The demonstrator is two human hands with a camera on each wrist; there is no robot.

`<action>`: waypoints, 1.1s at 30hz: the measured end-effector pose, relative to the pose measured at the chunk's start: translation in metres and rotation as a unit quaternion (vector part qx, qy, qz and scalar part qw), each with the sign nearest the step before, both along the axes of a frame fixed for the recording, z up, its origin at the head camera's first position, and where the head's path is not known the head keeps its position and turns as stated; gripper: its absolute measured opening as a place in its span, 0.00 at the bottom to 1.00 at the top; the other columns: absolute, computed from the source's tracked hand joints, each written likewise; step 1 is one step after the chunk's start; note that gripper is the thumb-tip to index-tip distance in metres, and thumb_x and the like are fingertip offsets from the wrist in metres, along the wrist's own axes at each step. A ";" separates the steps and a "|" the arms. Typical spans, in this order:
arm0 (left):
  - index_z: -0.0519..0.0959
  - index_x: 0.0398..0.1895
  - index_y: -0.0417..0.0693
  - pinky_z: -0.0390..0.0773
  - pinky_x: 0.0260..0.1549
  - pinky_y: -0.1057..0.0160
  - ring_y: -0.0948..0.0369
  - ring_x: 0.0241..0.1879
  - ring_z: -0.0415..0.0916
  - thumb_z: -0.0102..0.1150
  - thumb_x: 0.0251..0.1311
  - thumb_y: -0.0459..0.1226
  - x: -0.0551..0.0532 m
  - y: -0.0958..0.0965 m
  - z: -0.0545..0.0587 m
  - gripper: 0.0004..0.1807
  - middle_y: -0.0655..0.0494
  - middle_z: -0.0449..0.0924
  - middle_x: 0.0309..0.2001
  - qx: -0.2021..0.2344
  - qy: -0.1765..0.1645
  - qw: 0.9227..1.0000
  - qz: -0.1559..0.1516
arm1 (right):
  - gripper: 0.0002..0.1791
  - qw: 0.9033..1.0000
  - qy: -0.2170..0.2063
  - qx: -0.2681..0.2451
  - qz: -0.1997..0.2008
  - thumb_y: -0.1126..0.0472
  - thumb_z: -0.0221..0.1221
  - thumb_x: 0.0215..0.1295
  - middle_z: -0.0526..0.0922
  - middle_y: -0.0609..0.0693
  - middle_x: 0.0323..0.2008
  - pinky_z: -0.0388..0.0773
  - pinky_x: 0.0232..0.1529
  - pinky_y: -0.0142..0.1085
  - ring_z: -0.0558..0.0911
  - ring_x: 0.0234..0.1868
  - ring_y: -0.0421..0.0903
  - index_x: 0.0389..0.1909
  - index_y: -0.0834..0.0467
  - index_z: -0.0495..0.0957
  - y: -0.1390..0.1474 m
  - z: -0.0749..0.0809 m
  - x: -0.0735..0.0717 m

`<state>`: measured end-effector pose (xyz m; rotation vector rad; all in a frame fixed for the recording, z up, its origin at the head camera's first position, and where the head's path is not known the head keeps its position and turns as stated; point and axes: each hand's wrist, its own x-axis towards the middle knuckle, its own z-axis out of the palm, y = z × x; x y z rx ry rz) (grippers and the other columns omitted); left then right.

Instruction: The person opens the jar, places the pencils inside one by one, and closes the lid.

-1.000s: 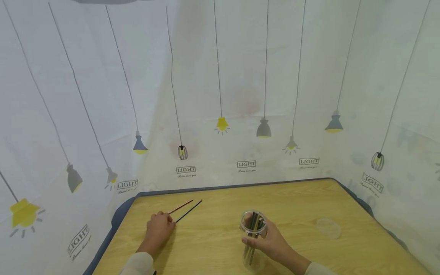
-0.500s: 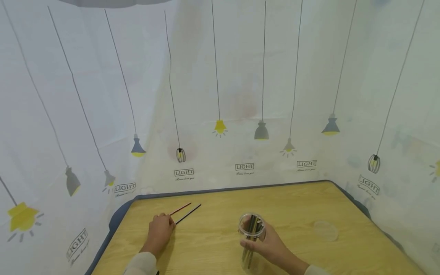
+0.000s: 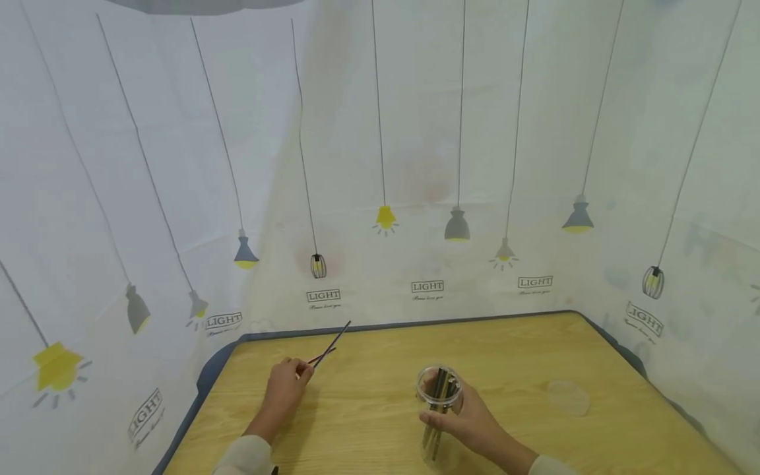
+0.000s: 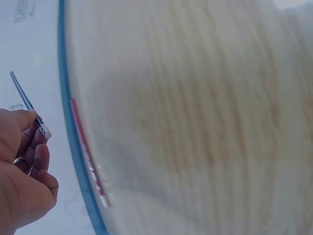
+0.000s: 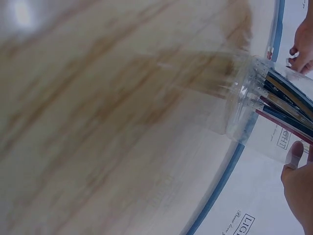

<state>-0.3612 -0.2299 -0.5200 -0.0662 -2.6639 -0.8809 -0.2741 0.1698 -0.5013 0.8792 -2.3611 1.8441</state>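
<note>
In the head view my left hand (image 3: 286, 388) pinches a dark blue pencil (image 3: 334, 343) near one end, thumb against fingers, and its far end is tilted up past the table's back edge. The left wrist view shows this pencil (image 4: 20, 90) clear above the table. Below it a red pencil (image 4: 87, 152) lies flat on the wood. With my right hand (image 3: 475, 421) I grip a clear plastic jar (image 3: 426, 432), fingers round its side and thumb at the front. Inside stand several dark and gold pencils (image 5: 283, 98). The jar has no lid on.
A clear round disc (image 3: 568, 398), like a jar lid, lies to the right of the jar. The wood-grain table (image 3: 380, 389) has a dark blue edge. Behind it hangs a pale sheet (image 3: 410, 152) printed with lamps.
My left hand has picked up the dark blue pencil, which lay beside the red one, and moved slightly right and up with it. My right hand keeps the jar in place.
</note>
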 end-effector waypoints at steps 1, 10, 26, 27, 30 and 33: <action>0.88 0.44 0.40 0.79 0.38 0.57 0.55 0.41 0.78 0.66 0.78 0.36 0.000 0.003 0.004 0.07 0.49 0.84 0.41 0.015 0.004 1.000 -0.007 | 0.36 1.000 0.000 0.000 0.000 0.60 0.72 0.73 0.81 0.65 0.70 0.71 0.69 0.22 0.82 0.67 0.31 0.77 0.62 0.69 0.000 0.000 0.000; 0.88 0.51 0.45 0.79 0.40 0.61 0.59 0.43 0.78 0.64 0.81 0.44 0.013 0.041 0.047 0.12 0.51 0.86 0.47 0.122 0.014 0.992 -0.028 | 0.36 1.000 0.001 -0.002 0.005 0.60 0.71 0.74 0.81 0.64 0.71 0.73 0.69 0.22 0.82 0.69 0.36 0.78 0.63 0.68 0.002 0.001 0.002; 0.89 0.53 0.51 0.74 0.48 0.59 0.58 0.51 0.72 0.66 0.79 0.50 0.058 0.118 0.112 0.15 0.54 0.76 0.57 0.298 -0.005 0.939 -0.170 | 0.36 1.000 -0.003 -0.007 0.013 0.60 0.70 0.75 0.81 0.63 0.72 0.71 0.69 0.22 0.81 0.68 0.29 0.78 0.62 0.68 0.002 -0.001 -0.001; 0.89 0.53 0.51 0.72 0.49 0.58 0.58 0.52 0.70 0.66 0.79 0.50 0.061 0.123 0.114 0.15 0.55 0.73 0.58 0.304 -0.008 0.936 -0.179 | 0.36 1.000 -0.003 -0.007 0.011 0.60 0.71 0.74 0.81 0.63 0.71 0.71 0.69 0.22 0.81 0.68 0.29 0.78 0.62 0.68 0.002 -0.001 -0.001; 0.90 0.53 0.50 0.68 0.51 0.56 0.57 0.53 0.64 0.67 0.78 0.49 0.071 0.137 0.121 0.15 0.55 0.64 0.59 0.322 -0.016 0.924 -0.204 | 0.34 1.000 -0.005 -0.006 0.002 0.60 0.71 0.74 0.82 0.63 0.71 0.72 0.69 0.24 0.82 0.68 0.32 0.77 0.60 0.70 0.001 -0.001 0.000; 0.90 0.54 0.50 0.68 0.53 0.55 0.57 0.54 0.61 0.67 0.79 0.49 0.079 0.149 0.126 0.15 0.56 0.59 0.59 0.332 -0.026 0.916 -0.225 | 0.33 1.000 -0.003 -0.006 -0.005 0.61 0.71 0.73 0.83 0.61 0.70 0.72 0.70 0.25 0.83 0.68 0.35 0.76 0.59 0.72 0.001 -0.001 0.000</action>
